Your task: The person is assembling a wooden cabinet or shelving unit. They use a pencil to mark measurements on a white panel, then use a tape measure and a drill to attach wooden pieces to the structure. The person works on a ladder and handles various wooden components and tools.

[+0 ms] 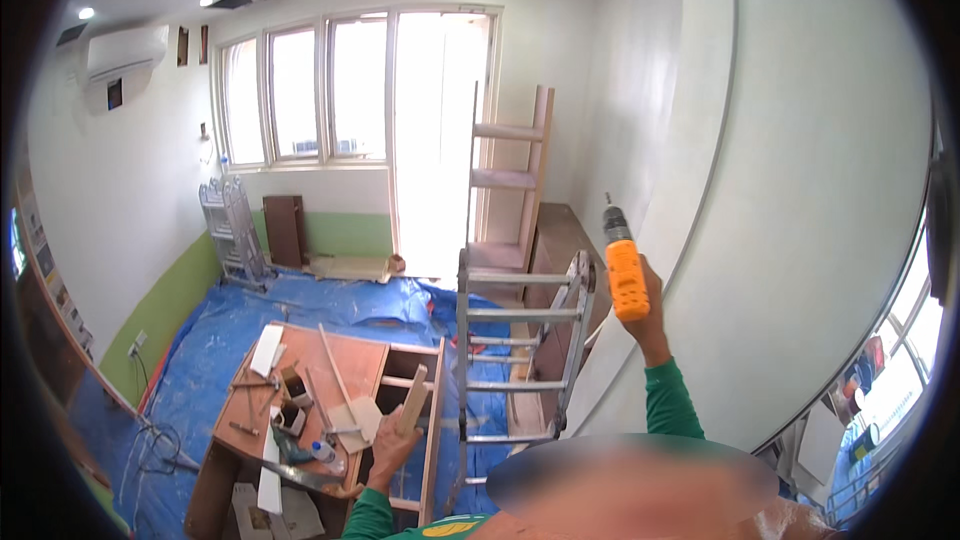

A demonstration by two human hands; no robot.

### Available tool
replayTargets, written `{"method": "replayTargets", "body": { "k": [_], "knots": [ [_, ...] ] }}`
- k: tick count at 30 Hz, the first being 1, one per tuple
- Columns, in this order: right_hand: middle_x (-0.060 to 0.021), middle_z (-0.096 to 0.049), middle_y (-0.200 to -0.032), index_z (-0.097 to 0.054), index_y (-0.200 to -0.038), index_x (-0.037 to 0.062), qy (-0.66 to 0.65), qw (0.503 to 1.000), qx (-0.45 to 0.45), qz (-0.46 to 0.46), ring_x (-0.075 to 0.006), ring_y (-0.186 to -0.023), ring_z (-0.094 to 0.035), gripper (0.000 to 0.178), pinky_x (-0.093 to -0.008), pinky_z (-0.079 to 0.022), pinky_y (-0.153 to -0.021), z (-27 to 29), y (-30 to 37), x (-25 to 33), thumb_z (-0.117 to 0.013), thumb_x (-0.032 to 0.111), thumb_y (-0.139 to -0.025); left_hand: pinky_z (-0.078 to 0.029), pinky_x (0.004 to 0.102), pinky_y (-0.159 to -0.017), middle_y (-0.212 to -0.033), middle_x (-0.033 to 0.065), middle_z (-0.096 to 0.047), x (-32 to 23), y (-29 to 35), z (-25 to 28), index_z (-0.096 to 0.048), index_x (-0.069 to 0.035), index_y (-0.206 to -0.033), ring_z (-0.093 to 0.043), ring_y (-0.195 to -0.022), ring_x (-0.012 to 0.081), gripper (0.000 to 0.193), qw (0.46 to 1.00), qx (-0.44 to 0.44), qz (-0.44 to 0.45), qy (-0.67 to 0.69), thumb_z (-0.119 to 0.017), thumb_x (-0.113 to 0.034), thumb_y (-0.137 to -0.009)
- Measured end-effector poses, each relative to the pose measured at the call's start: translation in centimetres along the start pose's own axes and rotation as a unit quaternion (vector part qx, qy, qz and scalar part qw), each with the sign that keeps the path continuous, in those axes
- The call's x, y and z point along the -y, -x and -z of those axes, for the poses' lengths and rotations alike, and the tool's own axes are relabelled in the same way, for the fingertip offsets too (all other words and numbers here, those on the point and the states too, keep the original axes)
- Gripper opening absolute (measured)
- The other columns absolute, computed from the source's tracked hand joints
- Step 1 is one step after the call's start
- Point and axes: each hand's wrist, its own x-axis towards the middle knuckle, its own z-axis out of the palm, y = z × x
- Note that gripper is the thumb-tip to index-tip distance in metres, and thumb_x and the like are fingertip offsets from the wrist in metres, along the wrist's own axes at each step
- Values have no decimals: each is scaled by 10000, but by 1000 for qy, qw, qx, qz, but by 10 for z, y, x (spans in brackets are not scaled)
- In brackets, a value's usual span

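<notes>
My right hand (652, 318) is raised against the pale wall panel, its fingers wrapped round an orange cordless drill (627, 278). The drill's black chuck and thin bit point up and away from me. Lower and to the left, my left hand (394, 452) grips a short strip of wood (413, 399), held tilted upward over the cabinet's edge. Just left of that hand lies a handsaw (300, 477), its handle end close to my wrist. A clear water bottle (328, 457) stands on the brown cabinet top (350, 350) nearby.
Loose tools, wood strips and offcuts cover the cabinet top. An aluminium stepladder (516, 316) stands ahead, with a tall wooden shelf frame (506, 179) behind it. Blue sheeting (300, 298) spreads over the floor. A folded ladder (232, 230) leans by the left wall; a cable (160, 448) lies below.
</notes>
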Motion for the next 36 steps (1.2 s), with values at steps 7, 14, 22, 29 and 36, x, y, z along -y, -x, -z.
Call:
{"method": "replayTargets", "body": {
  "k": [7,14,22,29,36],
  "knots": [
    [-171,-660,-911,-578,-1077,44,122,992,13,-38,-398,-858,-672,241,-430,-532,-743,-31,-12,-151,-738,65,-898,-538,527,-924,-1218,221,-658,-137,-202,-19,-574,-115,-1464,-660,-1101,436,686,969,-167,-182,-9,-801,-353,-862],
    [-164,-663,-1079,-546,-1169,105,247,964,58,-83,-437,-1057,-646,445,-534,-524,-815,-74,-58,-252,-810,273,-852,-429,543,-971,-1195,91,-707,-239,-414,-57,-668,-238,-1387,-649,-1140,339,549,875,-321,-314,-184,-734,-347,-854],
    [-236,-707,-1112,-636,-1165,70,209,968,89,-107,-466,-1023,-668,362,-539,-546,-875,-116,-61,-324,-750,282,-895,-558,383,-930,-1127,136,-767,-199,-545,-103,-674,-110,-1390,-719,-1047,257,771,946,158,-147,-243,-829,-577,-797],
    [-193,-724,-959,-616,-1022,88,264,930,201,-157,-422,-947,-711,258,-562,-545,-824,-162,-44,-347,-729,276,-886,-548,449,-937,-1160,243,-736,-220,-517,-107,-632,-26,-1358,-708,-1086,367,566,949,138,-170,-226,-780,-317,-895],
    [-108,-708,-970,-592,-1045,119,392,850,306,-173,-336,-933,-723,181,-516,-517,-809,-158,-53,-339,-657,240,-928,-541,452,-941,-1284,192,-686,-256,-494,-112,-594,-139,-1455,-695,-1081,358,645,965,137,-84,-209,-810,-228,-854]
  ]
}}
